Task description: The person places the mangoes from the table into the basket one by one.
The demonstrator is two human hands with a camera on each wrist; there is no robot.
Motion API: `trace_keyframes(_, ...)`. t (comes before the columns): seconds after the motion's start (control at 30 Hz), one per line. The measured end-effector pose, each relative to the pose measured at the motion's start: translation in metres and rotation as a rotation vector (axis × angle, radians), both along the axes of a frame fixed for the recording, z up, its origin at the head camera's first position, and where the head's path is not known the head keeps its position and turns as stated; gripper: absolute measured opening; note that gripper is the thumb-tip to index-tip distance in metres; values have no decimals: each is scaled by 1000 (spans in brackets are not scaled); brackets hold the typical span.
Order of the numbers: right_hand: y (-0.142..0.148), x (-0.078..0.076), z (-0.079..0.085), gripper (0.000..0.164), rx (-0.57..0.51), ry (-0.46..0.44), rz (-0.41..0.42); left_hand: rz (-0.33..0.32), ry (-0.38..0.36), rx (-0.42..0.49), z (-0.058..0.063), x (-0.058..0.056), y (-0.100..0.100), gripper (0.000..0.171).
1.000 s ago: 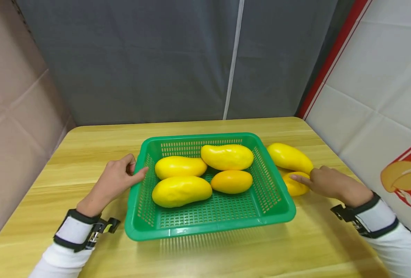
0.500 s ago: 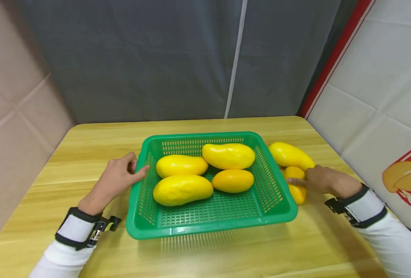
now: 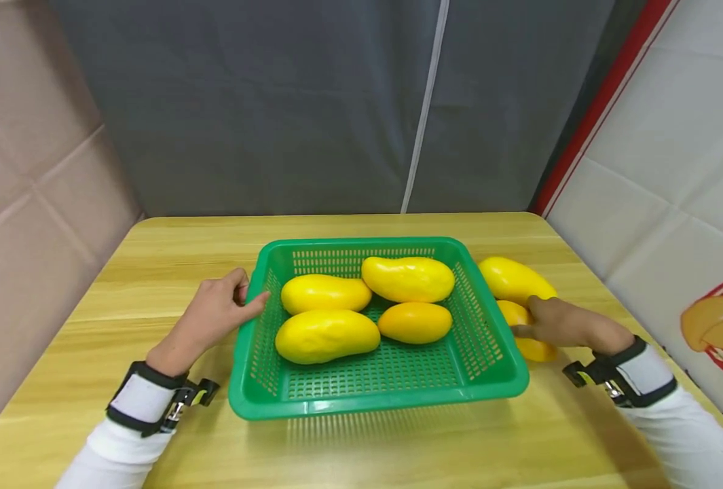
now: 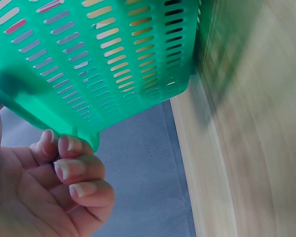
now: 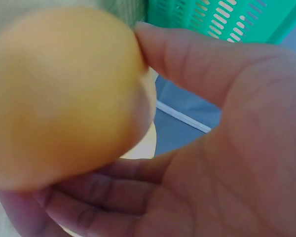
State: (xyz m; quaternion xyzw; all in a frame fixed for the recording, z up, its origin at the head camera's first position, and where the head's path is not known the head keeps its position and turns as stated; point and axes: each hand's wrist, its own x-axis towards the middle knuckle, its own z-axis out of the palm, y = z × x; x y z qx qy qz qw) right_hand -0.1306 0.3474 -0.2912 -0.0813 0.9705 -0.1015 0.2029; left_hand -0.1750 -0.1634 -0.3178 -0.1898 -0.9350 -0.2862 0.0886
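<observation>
My left hand [image 3: 210, 318] grips the left rim of a green plastic basket [image 3: 373, 403], thumb over the edge and fingers [image 4: 84, 170] curled beneath it. Several yellow mangoes lie in the basket, among them a large front one [image 3: 327, 337] and a smaller orange-yellow one [image 3: 415, 322]. Right of the basket, my right hand [image 3: 571, 324] holds an orange-yellow mango [image 5: 64, 98] between thumb and fingers. The head view shows this mango partly covered by the hand. Just behind it lies another yellow mango [image 3: 514, 278] on the table.
The basket stands mid-table on a light wooden tabletop [image 3: 172, 258], its shadow falling under the front rim. A grey curtain [image 3: 263, 109] hangs behind the table. Pale panels rise on the left [image 3: 25, 163] and right [image 3: 660, 136].
My right hand has turned the orange-yellow mango beside the basket and now has thumb and fingers around it. The left hand stays at the rim; the head view has shifted slightly.
</observation>
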Motion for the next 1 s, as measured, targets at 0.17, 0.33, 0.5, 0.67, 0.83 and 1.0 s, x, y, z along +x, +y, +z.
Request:
trace_keyframes(0.17,-1,1,-3,59,-46,39,16,3,-6,-2,0,1,0,36)
trace_keyframes(0.33,0,1,4,64,-29,84,49,1,-10,1,-1,1,-1,36)
trace_keyframes(0.5,0,3,30,54,38,273,115,-1,6,9,0,0,-1,36)
trace_keyframes(0.67,-15,6,68,59,88,430,168,-5,-1,3,2,0,0,36)
trace_keyframes(0.83,-50,12,96,62,117,519,258,-8,-8,4,3,1,0,37)
trace_keyframes(1.0,-103,21,101,60,127,573,411,8,-22,25,3,3,1,36)
